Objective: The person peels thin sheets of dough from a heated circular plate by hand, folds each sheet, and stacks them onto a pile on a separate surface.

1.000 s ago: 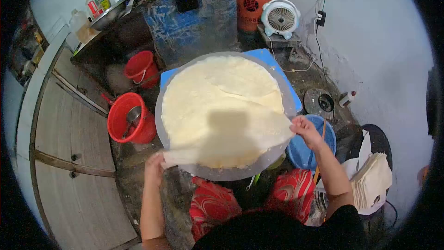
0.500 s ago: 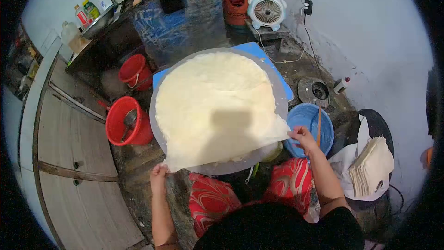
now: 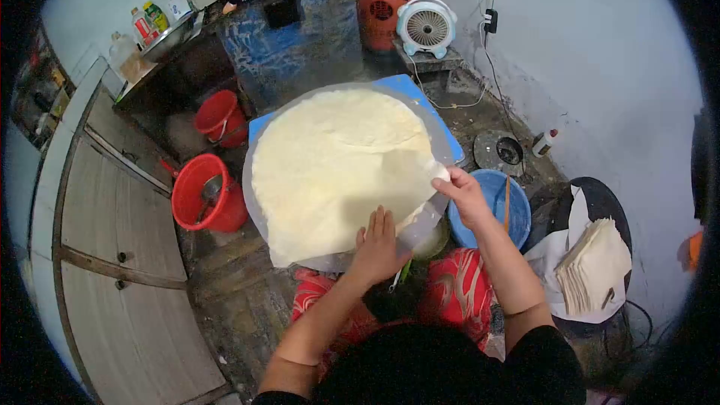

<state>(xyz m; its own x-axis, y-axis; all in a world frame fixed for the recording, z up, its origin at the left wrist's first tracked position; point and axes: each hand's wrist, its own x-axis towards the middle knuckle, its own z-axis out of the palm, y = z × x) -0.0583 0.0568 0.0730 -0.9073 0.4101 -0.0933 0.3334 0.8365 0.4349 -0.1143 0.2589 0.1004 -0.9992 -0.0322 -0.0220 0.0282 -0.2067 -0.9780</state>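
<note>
A large, thin, pale dough sheet [image 3: 322,172] covers most of a round grey board [image 3: 259,217], with its lower left corner hanging to the rim. My left hand [image 3: 379,247] lies on the sheet's near edge, fingers stretched out and pointing away from me. At the right side, my right hand [image 3: 463,193] pinches the sheet's edge between thumb and fingers. A shadow falls over the dough between and beyond my hands.
A blue basin [image 3: 491,202] with a wooden stick stands right of the board. Stacked pale sheets [image 3: 594,266] lie on a white cloth at far right. Two red buckets [image 3: 202,191] stand left. Behind are a blue stove box [image 3: 300,37], gas cylinder [image 3: 382,11] and fan [image 3: 427,26].
My left hand has let go of the lower left corner and moved right onto the near edge. My right hand has moved up and left with the sheet's right corner.
</note>
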